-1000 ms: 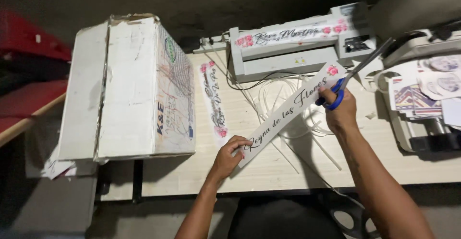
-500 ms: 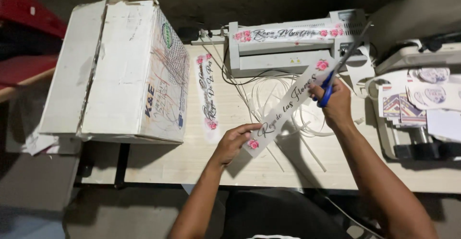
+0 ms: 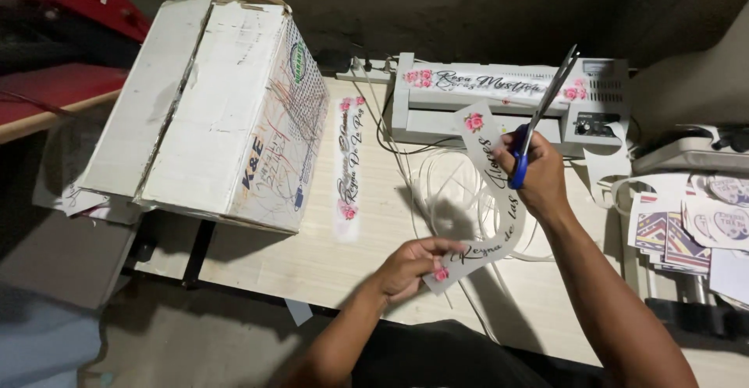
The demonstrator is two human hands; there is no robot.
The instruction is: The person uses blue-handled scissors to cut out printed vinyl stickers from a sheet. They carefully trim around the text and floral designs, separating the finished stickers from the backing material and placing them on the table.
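Laminated rose-printed strip point(image 3: 485, 201) bowed, running near-to-far, left hand point(image 3: 406, 267) pinching near end, right hand point(image 3: 538, 173) gripping blue-handled scissors point(image 3: 540, 119) pointing away.

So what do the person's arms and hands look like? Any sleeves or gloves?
Both arms are bare right up to the bottom of the picture, with no sleeves showing. The left hand and right hand have no gloves. I can't see any rings, watch or bracelets.

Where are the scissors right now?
In the head view, right of centre: the scissors are in the right hand, blades pointing up over the laminator, beside the strip that the left hand holds.
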